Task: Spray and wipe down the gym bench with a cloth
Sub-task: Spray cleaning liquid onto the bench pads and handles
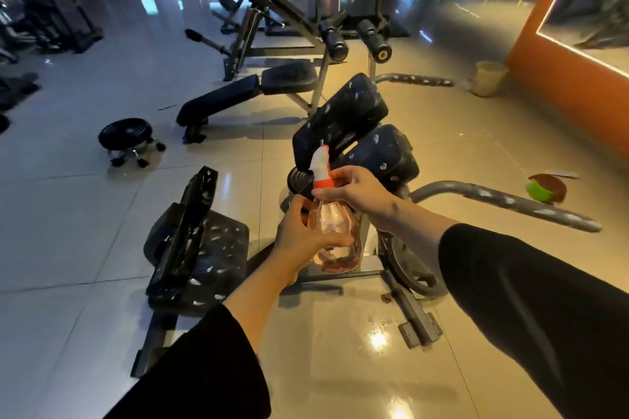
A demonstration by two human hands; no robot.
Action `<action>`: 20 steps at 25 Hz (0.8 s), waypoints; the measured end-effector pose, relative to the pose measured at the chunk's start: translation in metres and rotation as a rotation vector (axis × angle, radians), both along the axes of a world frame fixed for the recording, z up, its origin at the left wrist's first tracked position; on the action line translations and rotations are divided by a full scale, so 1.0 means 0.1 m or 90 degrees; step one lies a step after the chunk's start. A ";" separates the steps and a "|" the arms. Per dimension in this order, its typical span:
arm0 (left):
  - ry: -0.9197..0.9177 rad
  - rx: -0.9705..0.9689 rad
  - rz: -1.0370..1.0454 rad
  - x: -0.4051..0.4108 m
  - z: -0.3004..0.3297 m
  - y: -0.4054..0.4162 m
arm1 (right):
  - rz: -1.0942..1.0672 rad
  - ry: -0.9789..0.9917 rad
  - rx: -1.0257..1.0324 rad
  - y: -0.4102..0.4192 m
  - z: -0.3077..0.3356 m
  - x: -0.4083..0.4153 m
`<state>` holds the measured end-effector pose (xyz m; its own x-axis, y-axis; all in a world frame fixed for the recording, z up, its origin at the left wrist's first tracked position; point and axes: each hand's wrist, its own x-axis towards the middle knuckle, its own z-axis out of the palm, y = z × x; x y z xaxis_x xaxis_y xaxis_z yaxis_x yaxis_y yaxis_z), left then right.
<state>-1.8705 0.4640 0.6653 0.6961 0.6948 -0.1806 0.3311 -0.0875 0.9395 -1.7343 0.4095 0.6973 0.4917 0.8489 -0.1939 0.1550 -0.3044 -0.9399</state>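
Observation:
A clear pinkish spray bottle [337, 235] with a white and orange trigger head is held in front of me over the gym bench. My left hand [303, 238] grips the bottle's body from the left. My right hand [357, 192] pinches the orange collar at the bottle's neck. The bench has worn black pads: a seat pad [204, 248] at lower left and two upper pads [343, 119] beyond the bottle, all flecked with white. A grey handle bar [503, 201] sticks out to the right. No cloth shows in my hands.
A black flat bench [245, 92] and a small wheeled stool [127, 134] stand on the tiled floor at left. A pale bucket [488, 78] sits by the orange wall [561, 85]. A green and brown object [544, 189] lies on the floor at right.

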 end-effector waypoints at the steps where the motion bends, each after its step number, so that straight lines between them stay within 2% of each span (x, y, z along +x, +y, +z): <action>1: 0.008 -0.004 0.016 -0.08 -0.03 -0.02 | 0.018 0.016 -0.010 0.02 -0.06 -0.05; 9: 0.114 -0.025 0.127 -0.53 -0.44 -0.56 | 0.114 0.146 -0.053 -0.31 -0.65 -0.41; 14: 0.122 -0.060 0.184 -0.46 -0.68 -1.05 | 0.188 0.124 -0.079 -0.64 -0.93 -0.28; 17: 0.118 -0.050 0.198 -0.32 -0.66 -1.30 | 0.202 0.137 -0.086 -0.85 -0.94 -0.16; 20: 0.096 -0.015 0.172 -0.12 -0.51 -1.43 | 0.172 0.164 -0.031 -1.07 -0.77 0.04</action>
<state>-1.8821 0.3214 0.6146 0.4505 0.8457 -0.2862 0.4757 0.0439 0.8785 -1.7303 0.3030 0.6199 0.1813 0.9281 -0.3253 -0.0036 -0.3301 -0.9439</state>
